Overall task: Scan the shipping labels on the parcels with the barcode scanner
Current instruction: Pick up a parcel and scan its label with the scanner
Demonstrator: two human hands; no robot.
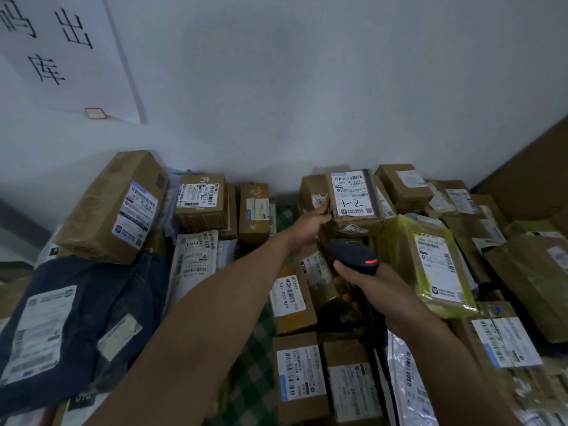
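Both forearms enter from the near edge. The left hand [309, 224] reaches farthest, to the far centre of the pile. The right hand [381, 292] sits nearer and to its right.

**Hand state**
- Left hand: thumb and fingers grip the left edge of a small brown cardboard box [358, 221]. The fingers behind the box are hidden.
- Right hand: fingers are wrapped round the handle of a black pistol-shaped barcode scanner [353, 256]. A red indicator shows on the scanner head.

**Target location**
The box sits on top of other parcels close to the white wall [307, 87]. Its white shipping label [353, 193], hand-marked "1-2", is tilted toward the viewer.

**Governing relation**
- The label lies just beyond the scanner head, on the far side, with a clear gap between them.
- The label's long axis runs near to far, with its main barcode at the far end.
- The scanner head points far, roughly along that axis. Its window is not visible.

**Judgement**
The scan probably needs the head tipped up toward the far barcode. A yellow-green plastic mailer [399, 250] lies just right of the scanner.
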